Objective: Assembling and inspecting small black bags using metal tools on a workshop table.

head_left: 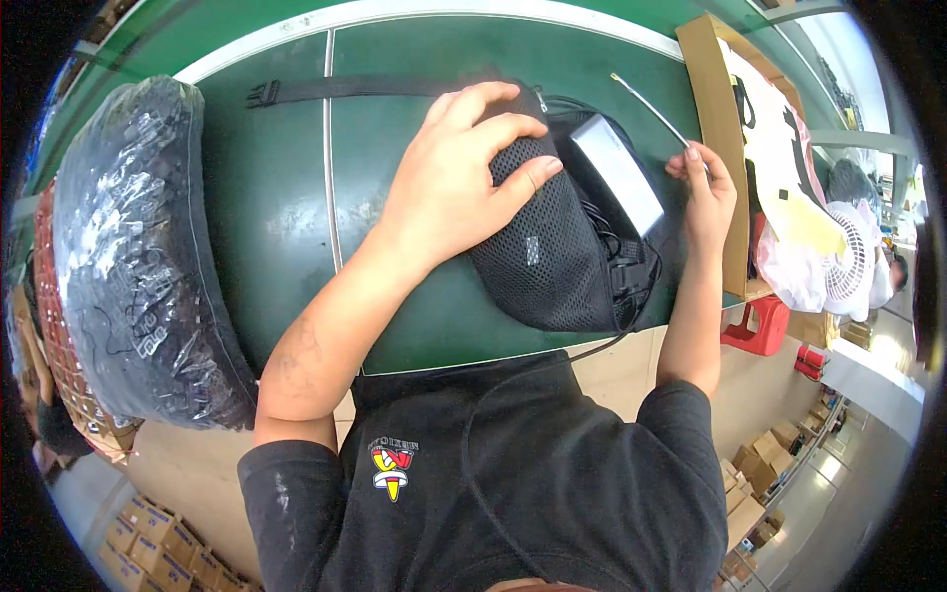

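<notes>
Head: pouch (552,261) on green table (266,227), cartons (156,545) beyond.

The left hand (459,168) spreads over a black mesh bag (547,261) on the green desk (266,217). The right hand (706,187) pinches a thin silver rod (648,106). A plastic-wrapped black bundle (138,257) sits at the left.

Pretty bright in here tbh. Plastic (138,261) left of the bag (543,232) glints hard, table edge (434,9) beyond the bag bows, corners go black.
</notes>
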`<state>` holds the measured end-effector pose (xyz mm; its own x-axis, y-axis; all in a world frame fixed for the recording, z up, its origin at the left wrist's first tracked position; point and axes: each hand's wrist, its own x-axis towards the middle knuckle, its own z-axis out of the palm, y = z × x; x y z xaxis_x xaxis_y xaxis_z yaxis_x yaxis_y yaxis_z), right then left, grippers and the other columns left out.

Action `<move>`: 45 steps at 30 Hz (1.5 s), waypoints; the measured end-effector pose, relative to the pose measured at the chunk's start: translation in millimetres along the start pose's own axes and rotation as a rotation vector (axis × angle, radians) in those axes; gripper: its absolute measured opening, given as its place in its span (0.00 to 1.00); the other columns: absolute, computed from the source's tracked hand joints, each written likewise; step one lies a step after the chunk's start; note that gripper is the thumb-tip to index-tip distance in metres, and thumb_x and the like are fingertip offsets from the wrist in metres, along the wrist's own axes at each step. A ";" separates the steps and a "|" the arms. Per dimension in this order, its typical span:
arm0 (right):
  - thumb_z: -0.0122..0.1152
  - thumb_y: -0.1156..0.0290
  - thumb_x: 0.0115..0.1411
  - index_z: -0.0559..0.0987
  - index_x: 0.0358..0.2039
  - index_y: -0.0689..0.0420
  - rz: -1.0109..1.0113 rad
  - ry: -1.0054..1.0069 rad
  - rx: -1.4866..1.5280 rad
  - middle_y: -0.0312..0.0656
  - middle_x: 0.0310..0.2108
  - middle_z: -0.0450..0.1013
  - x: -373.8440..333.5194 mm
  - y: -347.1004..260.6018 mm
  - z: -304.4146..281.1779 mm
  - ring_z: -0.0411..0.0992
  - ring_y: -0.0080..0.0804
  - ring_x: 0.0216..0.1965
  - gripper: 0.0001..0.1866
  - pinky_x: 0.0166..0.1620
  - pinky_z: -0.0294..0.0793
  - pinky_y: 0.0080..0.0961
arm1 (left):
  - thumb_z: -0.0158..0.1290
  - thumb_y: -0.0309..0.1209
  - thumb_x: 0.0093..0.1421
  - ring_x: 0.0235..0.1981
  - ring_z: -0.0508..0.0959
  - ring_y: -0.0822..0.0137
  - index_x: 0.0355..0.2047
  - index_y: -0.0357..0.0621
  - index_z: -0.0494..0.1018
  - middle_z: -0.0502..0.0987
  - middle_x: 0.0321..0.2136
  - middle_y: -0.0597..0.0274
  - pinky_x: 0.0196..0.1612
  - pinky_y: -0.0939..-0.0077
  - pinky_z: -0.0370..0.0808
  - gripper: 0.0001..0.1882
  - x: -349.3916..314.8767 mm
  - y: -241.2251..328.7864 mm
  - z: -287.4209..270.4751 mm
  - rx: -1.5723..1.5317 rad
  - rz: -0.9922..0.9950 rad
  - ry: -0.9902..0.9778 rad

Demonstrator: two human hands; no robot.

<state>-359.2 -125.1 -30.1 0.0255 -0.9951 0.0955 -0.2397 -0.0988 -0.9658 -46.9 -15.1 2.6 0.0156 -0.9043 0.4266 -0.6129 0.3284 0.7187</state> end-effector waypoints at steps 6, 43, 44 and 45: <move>0.56 0.71 0.65 0.77 0.42 0.67 -0.092 0.044 0.089 0.48 0.34 0.78 -33.6 -10.1 -7.4 0.76 0.29 0.34 0.11 0.41 0.75 0.23 | 0.62 0.38 0.52 0.52 0.72 0.52 0.39 0.46 0.79 0.73 0.49 0.53 0.54 0.63 0.69 0.16 2.2 2.9 2.4 0.098 0.026 0.007; 0.65 0.77 0.52 0.76 0.26 0.61 -0.404 -0.093 -0.574 0.36 0.21 0.72 -55.2 -90.9 22.5 0.68 0.17 0.22 0.05 0.28 0.68 0.17 | 0.57 0.33 0.59 0.37 0.76 0.73 0.38 0.41 0.80 0.80 0.32 0.64 0.45 0.77 0.71 0.11 43.8 -35.5 25.9 -0.219 -0.085 0.011; 0.65 0.77 0.52 0.75 0.25 0.61 -0.380 -0.048 -0.623 0.36 0.21 0.72 -57.0 -94.1 24.9 0.67 0.18 0.21 0.06 0.27 0.67 0.17 | 0.57 0.33 0.59 0.37 0.76 0.74 0.38 0.41 0.80 0.80 0.31 0.65 0.44 0.77 0.72 0.11 43.8 -34.4 26.9 -0.246 -0.076 0.061; 0.65 0.77 0.52 0.75 0.25 0.61 -0.389 -0.047 -0.617 0.36 0.21 0.72 -57.9 -96.5 27.4 0.67 0.18 0.21 0.06 0.27 0.67 0.17 | 0.57 0.33 0.59 0.37 0.76 0.74 0.38 0.41 0.80 0.80 0.31 0.65 0.44 0.77 0.72 0.11 43.5 -33.1 28.1 -0.239 -0.071 0.067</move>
<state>-311.0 -57.9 50.9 0.2588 -0.8881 0.3799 -0.7077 -0.4420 -0.5512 -48.1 -72.9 -18.1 0.1097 -0.9099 0.4001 -0.4039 0.3270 0.8544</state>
